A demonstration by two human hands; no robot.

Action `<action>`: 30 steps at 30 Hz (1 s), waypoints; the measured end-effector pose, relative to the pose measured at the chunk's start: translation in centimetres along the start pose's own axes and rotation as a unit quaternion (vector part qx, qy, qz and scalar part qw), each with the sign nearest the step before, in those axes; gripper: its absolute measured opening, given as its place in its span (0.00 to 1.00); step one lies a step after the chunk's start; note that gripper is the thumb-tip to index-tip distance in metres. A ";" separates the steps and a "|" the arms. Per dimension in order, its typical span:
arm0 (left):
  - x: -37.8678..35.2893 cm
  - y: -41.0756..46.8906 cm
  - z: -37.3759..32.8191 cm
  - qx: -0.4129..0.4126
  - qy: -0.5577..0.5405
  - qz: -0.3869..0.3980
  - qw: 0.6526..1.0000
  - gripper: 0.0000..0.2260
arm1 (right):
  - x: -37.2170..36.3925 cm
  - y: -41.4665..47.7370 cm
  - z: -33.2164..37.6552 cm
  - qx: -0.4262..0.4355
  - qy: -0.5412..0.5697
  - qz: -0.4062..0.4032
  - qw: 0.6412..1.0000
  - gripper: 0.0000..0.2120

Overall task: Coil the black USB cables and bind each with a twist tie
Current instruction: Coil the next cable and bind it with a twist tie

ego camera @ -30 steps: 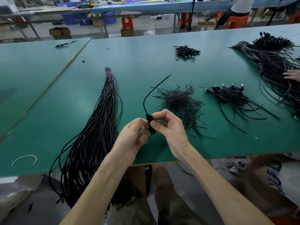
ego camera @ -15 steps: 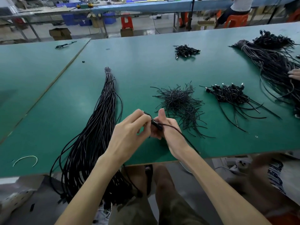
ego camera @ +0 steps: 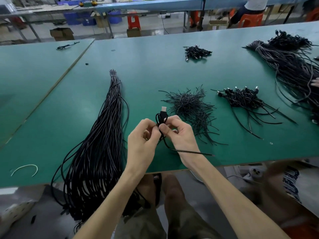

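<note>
My left hand [ego camera: 143, 138] and right hand [ego camera: 183, 135] both pinch the USB cable [ego camera: 162, 117] above the near edge of the table [ego camera: 48, 152], plug pointing far, tail trailing right. Bare green lies beyond, between the cable bundle [ego camera: 98, 144] and the twist ties [ego camera: 189, 104].

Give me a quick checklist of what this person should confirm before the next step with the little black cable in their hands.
1. Grip: the left hand and right hand both pinch the USB cable: ok.
2. Coil complete: a loose tail trails out past the right wrist: not ok.
3. Plug clear of the loops, sticking up above the fingers: ok.
4. Twist ties close by, piled on the table just beyond the right hand: ok.
5. A tie already in hand: cannot tell, none shows.
</note>
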State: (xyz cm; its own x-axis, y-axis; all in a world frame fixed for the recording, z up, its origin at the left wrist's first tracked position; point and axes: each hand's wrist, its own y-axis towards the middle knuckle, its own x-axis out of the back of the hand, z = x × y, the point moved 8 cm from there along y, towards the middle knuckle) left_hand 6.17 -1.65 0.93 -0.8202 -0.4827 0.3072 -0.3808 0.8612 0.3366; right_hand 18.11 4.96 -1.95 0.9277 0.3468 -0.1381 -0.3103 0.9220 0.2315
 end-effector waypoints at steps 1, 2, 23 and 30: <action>-0.1 0.1 0.4 0.028 -0.027 0.000 0.999 0.09 | 0.1 0.0 -0.1 0.005 -0.014 -0.002 1.000 0.04; -0.1 0.3 0.7 0.049 -0.046 -0.001 0.998 0.09 | 0.2 0.0 -0.2 0.006 -0.018 0.001 1.000 0.06; 1.5 1.7 -0.7 -0.124 0.140 0.043 0.981 0.06 | 0.3 -0.1 -0.6 -0.023 0.052 0.001 0.998 0.14; 1.8 0.7 -2.7 -0.314 0.304 0.018 0.899 0.05 | -0.5 -0.2 -1.3 -0.052 0.005 0.027 0.998 0.06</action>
State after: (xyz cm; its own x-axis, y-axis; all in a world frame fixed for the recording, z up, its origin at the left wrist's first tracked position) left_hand 5.60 -2.37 4.07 -0.3696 -0.6188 0.6931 0.1132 0.7104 0.6946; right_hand 17.45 4.81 -3.15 0.9073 0.3972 -0.1382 -0.3794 0.9148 0.1385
